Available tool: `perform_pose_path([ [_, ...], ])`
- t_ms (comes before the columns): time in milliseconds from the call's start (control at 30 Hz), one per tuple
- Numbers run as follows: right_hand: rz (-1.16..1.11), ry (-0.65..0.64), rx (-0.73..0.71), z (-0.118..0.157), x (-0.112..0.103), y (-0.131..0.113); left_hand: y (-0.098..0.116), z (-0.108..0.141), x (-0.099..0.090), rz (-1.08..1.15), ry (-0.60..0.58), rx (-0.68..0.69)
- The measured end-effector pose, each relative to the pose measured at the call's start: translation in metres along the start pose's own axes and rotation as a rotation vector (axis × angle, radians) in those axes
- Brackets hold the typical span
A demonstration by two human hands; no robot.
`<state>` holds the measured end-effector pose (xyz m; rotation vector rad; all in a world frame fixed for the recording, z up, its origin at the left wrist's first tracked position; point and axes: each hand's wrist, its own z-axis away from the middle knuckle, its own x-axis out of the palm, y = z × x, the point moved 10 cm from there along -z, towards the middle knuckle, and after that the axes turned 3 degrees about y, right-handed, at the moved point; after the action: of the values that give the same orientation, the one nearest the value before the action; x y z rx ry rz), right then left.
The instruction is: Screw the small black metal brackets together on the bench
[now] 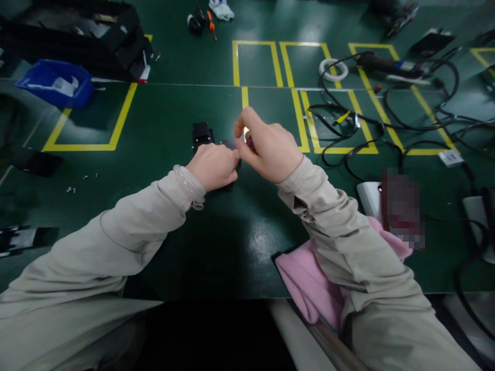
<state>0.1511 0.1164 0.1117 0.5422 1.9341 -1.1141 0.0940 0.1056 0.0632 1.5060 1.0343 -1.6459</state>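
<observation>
Close to you, a pink cloth (pixel 299 273) lies at the near edge of the green table (pixel 240 252), partly under your R sleeve (pixel 340 237). A bit past it on the R is a white box (pixel 369 198), w/ a blurred-out thing (pixel 402 206) next to it. Far L, a silver and black piece (pixel 23 238) lies flat, and some tiny metal bits (pixel 71 190) sit past it.

In the mid, your L hand (pixel 214 164) is bent down over the black part (pixel 202 135) — its fingers curl under, so can't tell how tight they are or what they've got. The black part is on the table, w/ its top end poking out past your knuckles. Your R hand (pixel 273 149) is just beside, thumb and pointer curled in close by the L fingertips. A dark bit shows in the R fingers, but can't tell what it is or if it's gripped.

Farther on, R side: black cables (pixel 340 109) in loops, plus a white ring (pixel 334 79). L side: a blue bin (pixel 83 95) — then a big black crate (pixel 124 44). Way up top is an orange tool (pixel 211 24).
</observation>
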Motion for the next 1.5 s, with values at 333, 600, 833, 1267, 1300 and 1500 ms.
perform_pose_path([
  [333,0.202,-0.086,0.004,0.004,-0.001,-0.003,0.001,0.002,0.003,-0.045,-0.094,-0.022],
  [600,0.24,-0.082,0.001,0.004,0.0,-0.004,0.0,0.003,0.003,-0.034,-0.048,-0.01],
  [833,0.252,-0.073,0.006,0.004,0.0,-0.006,-0.009,0.017,0.005,0.169,-0.041,0.064],
  [1267,0.247,-0.109,0.018,0.005,0.005,-0.007,-0.008,0.014,0.005,0.189,-0.001,0.061],
  [1300,0.245,-0.112,0.009,0.006,0.005,-0.008,-0.009,0.014,0.005,0.203,-0.005,0.061],
  [1500,0.246,-0.123,-0.018,0.008,0.003,-0.009,-0.024,0.029,0.014,0.341,-0.009,0.086],
])
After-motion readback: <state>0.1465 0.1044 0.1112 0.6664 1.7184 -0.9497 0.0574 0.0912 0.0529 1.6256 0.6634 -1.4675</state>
